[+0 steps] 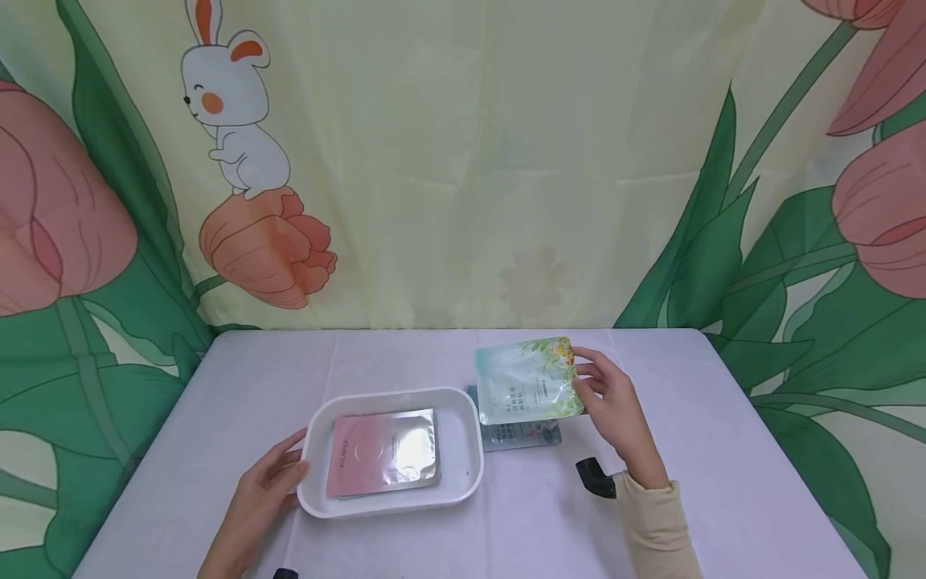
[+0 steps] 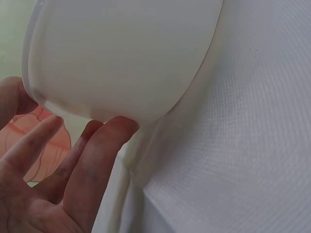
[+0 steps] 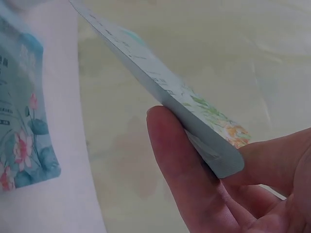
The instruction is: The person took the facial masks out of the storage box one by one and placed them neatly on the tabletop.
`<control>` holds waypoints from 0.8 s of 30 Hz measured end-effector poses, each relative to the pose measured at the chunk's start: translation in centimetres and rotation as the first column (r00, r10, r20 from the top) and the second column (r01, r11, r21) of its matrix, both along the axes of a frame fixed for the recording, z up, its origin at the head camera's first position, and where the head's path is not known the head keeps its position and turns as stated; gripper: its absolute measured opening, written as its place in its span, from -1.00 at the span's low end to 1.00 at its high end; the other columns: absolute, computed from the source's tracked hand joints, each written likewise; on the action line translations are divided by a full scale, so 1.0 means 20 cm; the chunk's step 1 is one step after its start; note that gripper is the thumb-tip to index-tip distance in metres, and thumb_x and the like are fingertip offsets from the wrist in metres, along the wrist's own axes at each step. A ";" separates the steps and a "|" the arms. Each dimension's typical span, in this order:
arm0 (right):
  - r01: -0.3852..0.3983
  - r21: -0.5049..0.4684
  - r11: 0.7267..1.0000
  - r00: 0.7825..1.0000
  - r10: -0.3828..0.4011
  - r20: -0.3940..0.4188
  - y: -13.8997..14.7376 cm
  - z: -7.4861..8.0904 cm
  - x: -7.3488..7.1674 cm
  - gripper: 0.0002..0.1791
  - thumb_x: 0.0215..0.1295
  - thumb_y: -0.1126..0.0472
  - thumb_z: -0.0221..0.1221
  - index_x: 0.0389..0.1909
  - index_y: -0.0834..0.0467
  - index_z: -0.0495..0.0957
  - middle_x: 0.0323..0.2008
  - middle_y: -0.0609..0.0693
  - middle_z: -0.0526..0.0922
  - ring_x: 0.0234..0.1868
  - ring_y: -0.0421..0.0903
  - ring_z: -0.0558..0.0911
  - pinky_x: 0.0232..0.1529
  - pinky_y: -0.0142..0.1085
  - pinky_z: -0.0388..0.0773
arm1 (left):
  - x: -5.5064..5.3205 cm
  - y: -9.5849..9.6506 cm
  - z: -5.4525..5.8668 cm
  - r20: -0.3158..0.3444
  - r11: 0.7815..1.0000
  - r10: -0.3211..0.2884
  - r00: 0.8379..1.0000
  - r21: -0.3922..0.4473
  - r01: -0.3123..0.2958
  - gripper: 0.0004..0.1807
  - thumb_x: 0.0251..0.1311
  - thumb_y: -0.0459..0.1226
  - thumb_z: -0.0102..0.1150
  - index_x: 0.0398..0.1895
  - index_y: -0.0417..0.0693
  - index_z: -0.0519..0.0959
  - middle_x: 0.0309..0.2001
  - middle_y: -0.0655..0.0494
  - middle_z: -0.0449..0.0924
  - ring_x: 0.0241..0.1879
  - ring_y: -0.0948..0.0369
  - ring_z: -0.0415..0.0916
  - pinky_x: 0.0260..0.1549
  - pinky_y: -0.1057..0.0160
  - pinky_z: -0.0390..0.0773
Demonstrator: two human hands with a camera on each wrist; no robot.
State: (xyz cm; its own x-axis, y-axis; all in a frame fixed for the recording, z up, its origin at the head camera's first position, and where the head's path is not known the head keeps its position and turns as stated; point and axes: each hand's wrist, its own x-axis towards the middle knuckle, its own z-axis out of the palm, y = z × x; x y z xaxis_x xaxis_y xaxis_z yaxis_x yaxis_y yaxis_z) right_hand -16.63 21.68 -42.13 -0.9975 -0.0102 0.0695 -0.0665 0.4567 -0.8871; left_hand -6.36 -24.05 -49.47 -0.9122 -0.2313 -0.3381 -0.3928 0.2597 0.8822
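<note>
My left hand (image 1: 264,486) holds the left end of a white plastic tray (image 1: 463,410), with fingertips (image 2: 124,125) against its outer wall. Inside the tray lies a pink and silver sachet (image 1: 383,453), flat. My right hand (image 1: 615,406) pinches the right edge of a pale green, flower-printed face mask sachet (image 1: 524,382), thumb on one face and fingers on the other. In the right wrist view this sachet is tilted and seen nearly edge-on. Below it, partly covered, a blue sachet with lotus flowers (image 3: 26,126) rests on the table, just right of the tray.
A white cloth covers the table (image 1: 723,482). Behind its far edge hangs a printed curtain (image 1: 448,201) with a rabbit and tulips. A black wrist camera part (image 1: 596,478) sits by the right sleeve (image 1: 654,523).
</note>
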 end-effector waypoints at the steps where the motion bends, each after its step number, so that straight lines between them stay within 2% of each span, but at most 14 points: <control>1: 0.002 0.000 1.000 1.000 -0.002 -0.003 0.01 0.00 0.00 -0.44 0.40 0.42 0.04 0.40 0.09 0.33 0.09 0.27 0.57 0.02 0.17 0.65 -0.27 -0.34 0.73 | 0.00 0.00 0.00 -0.002 1.000 0.000 1.000 0.002 0.000 -0.21 0.26 0.17 0.19 0.51 0.25 0.20 0.34 -0.15 0.38 0.16 0.07 0.54 -0.07 0.24 0.70; 9: 0.020 0.010 1.000 1.000 -0.020 0.012 0.09 0.02 0.00 -0.43 0.43 0.41 0.02 0.43 0.09 0.29 0.14 0.30 0.53 0.05 0.20 0.62 -0.26 -0.35 0.72 | 0.00 0.00 0.00 -0.018 1.000 0.003 1.000 -0.004 -0.003 -0.22 0.24 0.19 0.19 0.50 0.28 0.22 0.34 -0.12 0.39 0.12 0.17 0.56 -0.06 0.26 0.69; 18: 0.044 0.053 0.998 0.999 -0.045 0.031 0.16 0.01 -0.01 -0.43 0.44 0.39 0.01 0.45 0.11 0.27 0.18 0.32 0.49 0.10 0.24 0.58 -0.27 -0.37 0.72 | 0.00 0.00 0.00 -0.025 1.000 0.003 1.000 -0.020 -0.004 -0.25 0.29 0.15 0.17 0.51 0.27 0.22 0.34 -0.13 0.39 0.16 0.12 0.54 -0.03 0.26 0.68; 24: 0.059 0.080 0.995 0.997 -0.062 0.034 0.22 -0.02 -0.01 -0.46 0.46 0.37 0.01 0.43 0.15 0.28 0.19 0.34 0.49 0.10 0.25 0.58 -0.27 -0.39 0.71 | 0.01 0.00 -0.01 -0.005 1.000 0.014 1.000 -0.001 -0.014 -0.22 0.25 0.17 0.20 0.51 0.27 0.22 0.35 -0.14 0.38 0.19 0.07 0.52 -0.04 0.26 0.69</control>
State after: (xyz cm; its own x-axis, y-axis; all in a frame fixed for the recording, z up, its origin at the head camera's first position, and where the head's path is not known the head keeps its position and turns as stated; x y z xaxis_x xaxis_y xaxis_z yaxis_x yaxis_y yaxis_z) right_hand -16.84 26.15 -42.47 -0.9984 0.0460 0.0341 -0.0047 0.5272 -0.8497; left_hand -6.22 -23.95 -49.59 -0.9106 -0.2440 -0.3337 -0.3922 0.2551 0.8838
